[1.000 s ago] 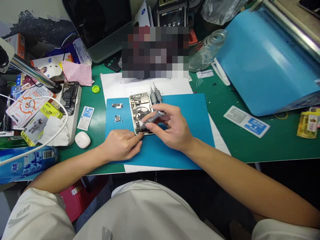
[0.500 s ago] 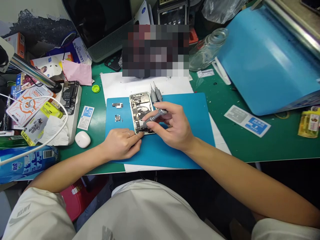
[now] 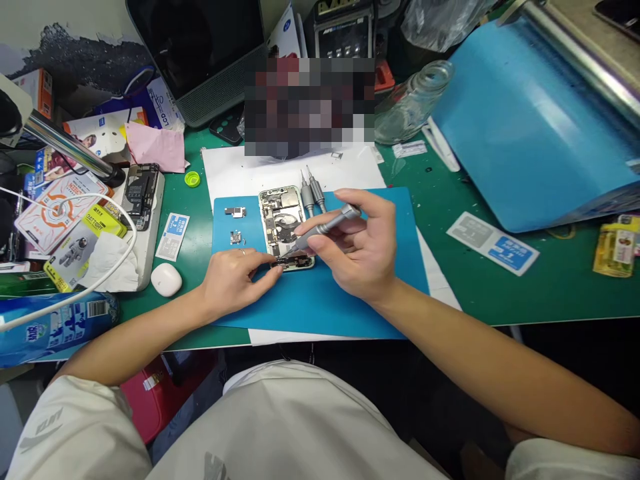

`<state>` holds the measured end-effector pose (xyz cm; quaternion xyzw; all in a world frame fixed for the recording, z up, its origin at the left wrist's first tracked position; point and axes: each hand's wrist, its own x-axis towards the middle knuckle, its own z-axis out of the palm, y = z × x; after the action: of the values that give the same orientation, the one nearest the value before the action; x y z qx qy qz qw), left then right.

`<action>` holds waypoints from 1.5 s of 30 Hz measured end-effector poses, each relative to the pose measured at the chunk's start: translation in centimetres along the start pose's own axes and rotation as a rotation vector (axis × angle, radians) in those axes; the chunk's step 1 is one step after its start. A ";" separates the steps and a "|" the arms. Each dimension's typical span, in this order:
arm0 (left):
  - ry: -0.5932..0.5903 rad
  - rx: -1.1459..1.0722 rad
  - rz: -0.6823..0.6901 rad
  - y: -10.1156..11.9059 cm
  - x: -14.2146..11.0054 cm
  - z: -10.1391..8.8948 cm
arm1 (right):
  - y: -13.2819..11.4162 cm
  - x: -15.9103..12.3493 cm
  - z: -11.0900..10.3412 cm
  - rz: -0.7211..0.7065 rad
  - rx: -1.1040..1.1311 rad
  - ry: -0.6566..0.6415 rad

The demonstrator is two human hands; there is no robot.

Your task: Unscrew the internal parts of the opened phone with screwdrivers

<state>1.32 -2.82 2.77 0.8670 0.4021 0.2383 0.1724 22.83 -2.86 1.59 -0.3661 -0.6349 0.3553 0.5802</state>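
An opened phone (image 3: 286, 223) with its inner parts bare lies upright on a blue mat (image 3: 320, 307). My left hand (image 3: 235, 280) pinches the phone's lower left corner between forefinger and thumb, the other fingers curled beneath. In my right hand (image 3: 367, 250) is a grey precision screwdriver (image 3: 327, 230), held slantwise between thumb and fingers, its tip down at the phone's lower left part. Two more screwdrivers (image 3: 313, 193) lie close by the phone's upper right side, tips pointing away from me. Small metal phone parts (image 3: 235, 212) rest on the mat left of the phone.
White paper (image 3: 225, 167) lies under the mat. To the left are an earbud case (image 3: 166, 280), another opened phone (image 3: 140, 197), and a looping white cable (image 3: 131, 233). A glass jar (image 3: 415, 107) and a big blue sheet (image 3: 540, 120) stand at the back right.
My right hand has shifted slightly right and lifted, its fingers opening around the screwdriver's handle. My left forefinger and thumb have spread and moved a little left at the phone's corner.
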 end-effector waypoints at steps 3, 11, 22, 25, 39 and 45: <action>-0.015 -0.004 -0.018 0.0 0.0 -0.1 | 0.0 0.0 0.1 -0.003 0.038 -0.015; -0.007 -0.012 0.049 -0.2 0.0 0.0 | 0.5 0.0 0.0 -0.004 0.062 -0.086; -0.042 -0.003 0.045 -0.3 -0.1 0.0 | 0.5 -0.1 0.1 -0.003 0.078 -0.108; -0.034 -0.004 0.047 -0.4 -0.1 0.1 | 0.5 -0.1 0.1 -0.012 0.079 -0.118; -0.015 -0.027 0.069 -0.3 0.0 0.0 | 0.5 0.0 0.0 -0.025 0.062 -0.118; -0.002 -0.024 0.085 -0.4 -0.1 0.1 | 0.5 0.0 0.0 -0.032 0.076 -0.113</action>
<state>1.09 -2.67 2.50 0.8814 0.3621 0.2492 0.1730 22.88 -2.65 1.15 -0.3129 -0.6584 0.3902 0.5625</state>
